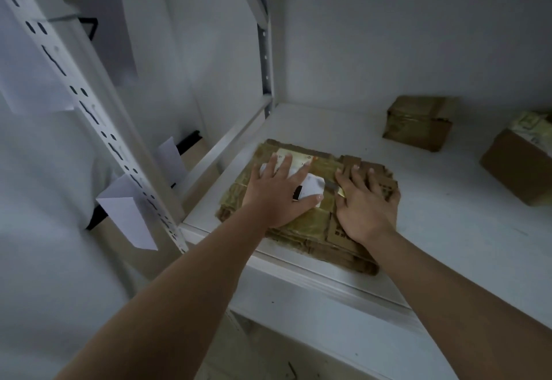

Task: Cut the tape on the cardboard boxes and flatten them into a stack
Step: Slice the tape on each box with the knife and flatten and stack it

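Two intact boxes sit beyond the right grip (366, 200): a taped box (419, 122) and a brown box (519, 164), cut off at frame edge. Shelf upright (89, 110) left of the left grip (277, 191). Flattened stack (301, 200) lies under both grips on the shelf (448, 230), long axis near-left to far-right. Both grips flat, fingers spread, pressing the stack. Dark object (297, 193) by left thumb, unclear.

Two bare forearms reach in from the lower edge of the head view, with no sleeve showing on either of them. The left hand (276, 193) and the right hand (366, 205) are bare too, uncovered by any glove. The fingernails look short and pale at the fingertips.
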Available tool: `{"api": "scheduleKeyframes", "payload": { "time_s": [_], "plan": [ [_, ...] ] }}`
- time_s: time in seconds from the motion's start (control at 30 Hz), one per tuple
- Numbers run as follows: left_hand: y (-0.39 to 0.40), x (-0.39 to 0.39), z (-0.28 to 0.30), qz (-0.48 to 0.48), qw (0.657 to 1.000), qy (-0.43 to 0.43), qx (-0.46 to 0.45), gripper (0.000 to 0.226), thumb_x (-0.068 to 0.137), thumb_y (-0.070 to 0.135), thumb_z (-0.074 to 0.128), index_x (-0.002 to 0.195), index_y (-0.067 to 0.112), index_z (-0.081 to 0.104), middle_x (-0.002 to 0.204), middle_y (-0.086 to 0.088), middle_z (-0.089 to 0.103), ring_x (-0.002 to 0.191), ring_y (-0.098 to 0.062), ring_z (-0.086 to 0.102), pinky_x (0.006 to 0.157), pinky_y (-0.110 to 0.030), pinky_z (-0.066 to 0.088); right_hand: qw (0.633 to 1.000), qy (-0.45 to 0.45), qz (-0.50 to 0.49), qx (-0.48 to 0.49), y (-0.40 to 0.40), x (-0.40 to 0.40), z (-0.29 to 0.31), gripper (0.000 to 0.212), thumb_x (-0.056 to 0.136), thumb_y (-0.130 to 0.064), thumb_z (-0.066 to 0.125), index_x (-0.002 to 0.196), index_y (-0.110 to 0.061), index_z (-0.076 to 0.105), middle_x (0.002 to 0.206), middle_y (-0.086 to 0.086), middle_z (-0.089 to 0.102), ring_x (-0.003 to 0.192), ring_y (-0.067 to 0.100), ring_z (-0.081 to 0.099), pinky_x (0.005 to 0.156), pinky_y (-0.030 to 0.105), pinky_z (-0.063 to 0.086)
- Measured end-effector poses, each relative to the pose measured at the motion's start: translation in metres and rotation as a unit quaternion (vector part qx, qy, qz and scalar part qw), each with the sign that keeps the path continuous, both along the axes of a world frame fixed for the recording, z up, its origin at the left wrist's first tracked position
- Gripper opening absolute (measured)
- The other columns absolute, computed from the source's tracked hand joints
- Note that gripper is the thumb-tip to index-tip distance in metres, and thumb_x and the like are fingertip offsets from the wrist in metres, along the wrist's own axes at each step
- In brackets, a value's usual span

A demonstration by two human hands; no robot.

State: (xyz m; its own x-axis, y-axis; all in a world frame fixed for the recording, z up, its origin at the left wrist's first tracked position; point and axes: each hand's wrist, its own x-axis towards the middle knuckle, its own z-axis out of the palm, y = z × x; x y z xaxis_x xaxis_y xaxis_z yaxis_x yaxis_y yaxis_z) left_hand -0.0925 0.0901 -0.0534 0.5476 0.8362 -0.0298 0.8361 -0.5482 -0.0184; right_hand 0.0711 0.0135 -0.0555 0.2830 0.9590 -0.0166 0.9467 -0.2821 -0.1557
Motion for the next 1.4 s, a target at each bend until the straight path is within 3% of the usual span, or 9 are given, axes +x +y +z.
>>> {"api": "scheduleKeyframes", "payload": {
  "time_s": [0.47,0.67,0.77,0.87,0.9,0.97,1.07,1.27,1.4],
  "plan": [
    [0.005,0.002,-0.009,0.001,1.0,-0.015,0.014,0.082,0.079,0.081,0.007,0.15,0.043,-0.007,0.162,-0.003,-0.005,0.148,-0.028,-0.008,0.118,-0.053,0.004,1.0,-0.024,0.006,0.002,0.005,0.001,0.0,0.057,0.097,-0.036,0.027,0.151,-0.032,0.007,0.161,0.0,0.0,0.147,0.027,-0.005,0.109,0.067,0.006],
    [0.002,0.002,-0.012,0.003,1.0,-0.014,0.008,0.088,0.08,0.081,0.009,0.151,0.036,-0.013,0.161,-0.005,-0.015,0.147,-0.028,-0.015,0.118,-0.052,0.001,0.999,-0.004,0.004,0.045,0.0,0.001,-0.011,0.056,0.097,-0.037,0.029,0.151,-0.032,0.012,0.16,-0.001,0.005,0.147,0.026,-0.003,0.112,0.064,0.004],
    [0.004,0.003,-0.001,0.013,0.999,0.007,-0.03,0.095,0.079,0.082,0.015,0.152,0.028,-0.014,0.159,-0.006,-0.02,0.146,-0.028,-0.02,0.118,-0.052,-0.001,0.998,0.048,0.004,0.042,0.001,0.004,-0.005,0.053,0.098,-0.042,0.028,0.15,-0.036,0.015,0.16,-0.004,0.006,0.147,0.022,-0.004,0.114,0.06,0.001],
    [0.006,0.006,0.013,0.022,0.997,0.043,-0.054,0.102,0.071,0.087,0.011,0.152,0.029,-0.014,0.158,-0.008,-0.024,0.145,-0.031,-0.023,0.115,-0.059,-0.004,0.983,0.175,-0.008,0.054,0.005,0.012,0.008,0.047,0.101,-0.044,0.024,0.147,-0.036,0.025,0.158,-0.004,0.017,0.147,0.019,0.003,0.116,0.054,-0.003],
    [0.005,0.007,0.019,0.025,0.996,0.071,-0.039,0.105,0.067,0.088,0.007,0.151,0.03,-0.015,0.157,-0.01,-0.025,0.144,-0.034,-0.022,0.113,-0.062,-0.005,0.97,0.23,-0.013,0.076,0.005,0.016,0.014,0.044,0.102,-0.042,0.024,0.144,-0.034,0.033,0.155,-0.002,0.027,0.146,0.02,0.011,0.117,0.052,0.0],
    [0.003,0.009,0.03,0.029,0.992,0.12,-0.008,0.106,0.065,0.09,0.005,0.15,0.032,-0.016,0.156,-0.014,-0.028,0.143,-0.039,-0.022,0.111,-0.066,-0.006,0.949,0.286,-0.017,0.133,0.0,0.023,0.026,0.038,0.102,-0.037,0.027,0.129,-0.024,0.051,0.133,0.006,0.054,0.131,0.027,0.041,0.112,0.048,0.025],
    [-0.004,0.012,0.046,0.017,0.992,0.12,0.036,0.099,0.077,0.085,0.017,0.152,0.028,-0.014,0.155,-0.016,-0.027,0.144,-0.04,-0.019,0.11,-0.067,-0.002,0.953,0.241,-0.031,0.182,-0.017,0.029,0.042,0.031,0.102,-0.032,0.032,0.115,-0.017,0.056,0.099,0.01,0.064,0.097,0.031,0.057,0.084,0.037,0.045],
    [-0.024,0.015,0.068,-0.006,0.997,0.027,0.077,0.08,0.091,0.07,0.018,0.154,0.026,-0.002,0.161,-0.011,-0.01,0.148,-0.031,-0.011,0.114,-0.064,0.003,0.963,0.141,-0.061,0.221,-0.045,0.043,0.054,0.03,0.102,-0.027,0.034,0.12,-0.014,0.055,0.108,0.016,0.063,0.111,0.034,0.048,0.084,0.038,0.038],
    [-0.032,0.02,0.079,-0.018,0.996,0.013,0.085,0.078,0.09,0.07,0.012,0.154,0.027,0.001,0.161,-0.01,-0.007,0.148,-0.029,-0.011,0.113,-0.066,0.0,0.97,0.081,-0.07,0.217,-0.063,0.06,0.057,0.027,0.1,-0.025,0.037,0.112,-0.01,0.056,0.105,0.016,0.063,0.106,0.034,0.05,0.079,0.036,0.038]
  ]
}}
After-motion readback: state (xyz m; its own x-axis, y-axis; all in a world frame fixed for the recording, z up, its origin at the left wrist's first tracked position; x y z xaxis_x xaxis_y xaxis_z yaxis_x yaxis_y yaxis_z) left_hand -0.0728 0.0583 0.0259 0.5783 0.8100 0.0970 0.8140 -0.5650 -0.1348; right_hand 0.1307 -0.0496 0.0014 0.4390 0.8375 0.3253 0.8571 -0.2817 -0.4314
